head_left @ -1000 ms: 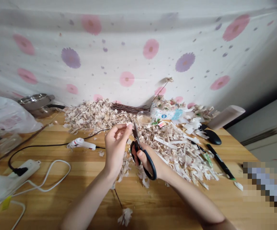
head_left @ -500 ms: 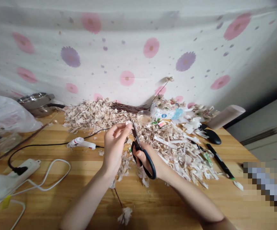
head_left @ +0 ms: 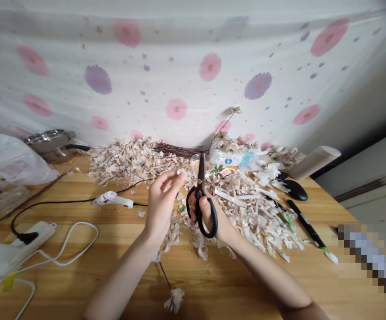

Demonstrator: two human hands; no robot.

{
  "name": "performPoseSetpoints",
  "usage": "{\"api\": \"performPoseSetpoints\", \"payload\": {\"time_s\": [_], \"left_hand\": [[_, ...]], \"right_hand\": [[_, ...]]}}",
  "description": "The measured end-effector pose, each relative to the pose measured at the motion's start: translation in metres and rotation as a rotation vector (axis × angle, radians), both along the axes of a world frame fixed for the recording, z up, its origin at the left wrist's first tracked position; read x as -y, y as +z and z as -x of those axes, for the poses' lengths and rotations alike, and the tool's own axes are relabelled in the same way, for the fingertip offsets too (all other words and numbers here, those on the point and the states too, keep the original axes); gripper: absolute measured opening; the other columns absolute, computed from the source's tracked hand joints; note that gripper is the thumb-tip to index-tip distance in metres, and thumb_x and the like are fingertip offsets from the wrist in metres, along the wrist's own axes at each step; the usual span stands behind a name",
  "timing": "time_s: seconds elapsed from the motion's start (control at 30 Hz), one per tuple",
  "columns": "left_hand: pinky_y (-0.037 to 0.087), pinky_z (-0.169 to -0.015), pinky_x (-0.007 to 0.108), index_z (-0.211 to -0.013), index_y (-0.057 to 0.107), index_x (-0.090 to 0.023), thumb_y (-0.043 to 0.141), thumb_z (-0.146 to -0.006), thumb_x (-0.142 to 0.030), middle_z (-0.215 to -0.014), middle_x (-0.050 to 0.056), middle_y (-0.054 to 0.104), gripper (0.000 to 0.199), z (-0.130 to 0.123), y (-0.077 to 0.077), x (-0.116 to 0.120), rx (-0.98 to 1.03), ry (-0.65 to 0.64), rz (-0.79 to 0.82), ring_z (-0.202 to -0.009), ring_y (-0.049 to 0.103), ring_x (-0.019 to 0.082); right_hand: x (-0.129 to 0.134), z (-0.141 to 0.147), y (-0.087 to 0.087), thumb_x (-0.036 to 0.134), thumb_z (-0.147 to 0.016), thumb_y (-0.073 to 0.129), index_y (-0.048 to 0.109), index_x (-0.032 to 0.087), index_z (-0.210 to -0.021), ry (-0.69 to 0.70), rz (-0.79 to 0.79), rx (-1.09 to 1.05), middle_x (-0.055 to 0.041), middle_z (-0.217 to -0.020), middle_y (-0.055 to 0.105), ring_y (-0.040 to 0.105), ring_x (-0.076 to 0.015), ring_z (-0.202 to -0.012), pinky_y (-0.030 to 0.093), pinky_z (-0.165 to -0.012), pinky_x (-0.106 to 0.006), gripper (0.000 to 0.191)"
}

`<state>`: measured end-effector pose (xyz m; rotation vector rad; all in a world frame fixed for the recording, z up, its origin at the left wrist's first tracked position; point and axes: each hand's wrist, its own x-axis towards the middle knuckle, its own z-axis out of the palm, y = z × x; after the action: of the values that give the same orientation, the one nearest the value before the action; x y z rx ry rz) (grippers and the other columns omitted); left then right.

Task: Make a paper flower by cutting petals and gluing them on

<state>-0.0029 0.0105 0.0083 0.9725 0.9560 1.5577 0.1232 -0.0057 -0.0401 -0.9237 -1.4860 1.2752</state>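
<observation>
Between its thumb and fingertips my left hand [head_left: 162, 200] pinches a small whitish petal-like piece [head_left: 181, 171]. Black-handled scissors [head_left: 202, 191] are gripped in my right hand [head_left: 213, 218], with the blades pointing up and nearly together, a little to the right of the pinched piece and apart from it. Below my hands lies a stem with a pale flower [head_left: 174, 300] on the table. Heaps of pale petal-like scraps [head_left: 246, 213] spread behind and to the right of the scissors.
Another scrap pile [head_left: 122, 160] sits at the back beside a bundle of thin brown sticks [head_left: 181, 150]. A glue gun [head_left: 113, 199] with a black cord and a power strip [head_left: 16, 253] are at left. A black pen [head_left: 308, 224] and a computer mouse [head_left: 295, 190] lie at right.
My right hand has swung the scissors upright and away to the right from the pinched piece, their blades now closer together. My left hand has shifted slightly right.
</observation>
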Motion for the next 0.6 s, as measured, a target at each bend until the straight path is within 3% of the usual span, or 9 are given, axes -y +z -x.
{"api": "performPoseSetpoints", "payload": {"time_s": [0.27, 0.6], "left_hand": [[0.049, -0.081, 0.025, -0.084, 0.069, -0.019, 0.072, -0.076, -0.030, -0.088, 0.003, 0.071, 0.014, -0.006, -0.005, 0.001, -0.068, -0.091, -0.002, -0.086, 0.065, 0.015], [0.046, -0.074, 0.022, -0.084, 0.066, -0.016, 0.067, -0.078, -0.029, -0.084, 0.003, 0.068, 0.014, -0.004, -0.007, 0.001, -0.263, -0.229, 0.013, -0.081, 0.062, 0.015]], "right_hand": [[-0.005, 0.002, 0.028, 0.052, -0.077, 0.062, 0.050, 0.020, -0.088, -0.200, 0.042, -0.085, 0.0067, -0.058, 0.045, 0.045, -0.0090, -0.046, 0.043, -0.045, -0.022, 0.036], [-0.008, -0.007, 0.034, 0.041, -0.081, 0.060, 0.051, 0.018, -0.084, -0.342, 0.020, -0.054, 0.0076, -0.051, 0.046, 0.044, -0.0081, -0.042, 0.038, -0.043, -0.020, 0.025]]}}
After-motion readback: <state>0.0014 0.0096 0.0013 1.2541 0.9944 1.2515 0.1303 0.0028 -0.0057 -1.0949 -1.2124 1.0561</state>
